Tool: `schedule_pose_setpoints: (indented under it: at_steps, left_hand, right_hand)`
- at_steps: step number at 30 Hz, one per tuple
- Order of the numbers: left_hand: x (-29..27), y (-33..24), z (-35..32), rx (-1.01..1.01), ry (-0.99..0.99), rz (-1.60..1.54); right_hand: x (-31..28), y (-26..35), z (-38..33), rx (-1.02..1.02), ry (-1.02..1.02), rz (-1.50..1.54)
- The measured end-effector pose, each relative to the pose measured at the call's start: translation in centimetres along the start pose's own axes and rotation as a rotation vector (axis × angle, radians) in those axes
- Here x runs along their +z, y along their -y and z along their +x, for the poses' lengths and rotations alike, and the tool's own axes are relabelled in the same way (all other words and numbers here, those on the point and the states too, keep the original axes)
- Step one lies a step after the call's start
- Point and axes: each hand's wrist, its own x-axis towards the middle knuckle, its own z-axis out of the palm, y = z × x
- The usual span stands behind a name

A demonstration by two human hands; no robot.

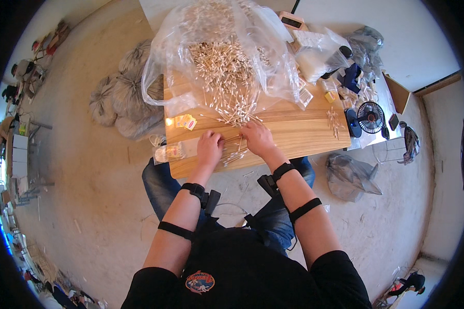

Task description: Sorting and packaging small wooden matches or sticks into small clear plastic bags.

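A large heap of cotton swabs [221, 67] spills from a big clear plastic bag [165, 67] onto the wooden table [288, 129]. At the table's near edge, my left hand [210, 148] has its fingers curled around the ends of a few swabs. My right hand [258, 138] is closed opposite it, its fingertips pinching swabs that span the gap between both hands. Loose cotton swabs [235, 156] lie just below the hands. Left of my left hand sits a clear pack filled with swabs [169, 152]. Behind that pack are yellow and white paper labels [185, 121].
Several swabs [335, 123] lie apart on the table's right side. Beyond them stand a small black fan [370, 117], a dark blue cloth [351, 77] and a white-filled plastic bag [317, 56]. Grey sacks [134, 98] rest on the floor at left, a grey plastic bag [351, 177] at right.
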Motion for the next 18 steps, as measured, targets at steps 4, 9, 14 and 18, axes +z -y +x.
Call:
schedule_pose_setpoints:
  at_steps: [4,9,14,18]
  left_hand:
    - [0.2,-0.1,0.5,-0.045,0.035,0.021]
    - [0.1,0.9,0.7,-0.034,0.065,-0.002]
    - [-0.2,0.8,0.4,-0.008,0.088,0.009]
    - [-1.2,1.2,-1.1,-0.066,0.217,-0.036]
  right_hand:
    - [-0.5,-0.6,-0.5,-0.021,0.005,-0.015]
    - [-1.0,-2.0,-1.1,-0.079,0.040,-0.052]
    - [-0.9,-3.4,-1.5,-0.081,-0.048,-0.112]
    - [-0.2,-2.2,-1.6,0.025,-0.027,-0.098]
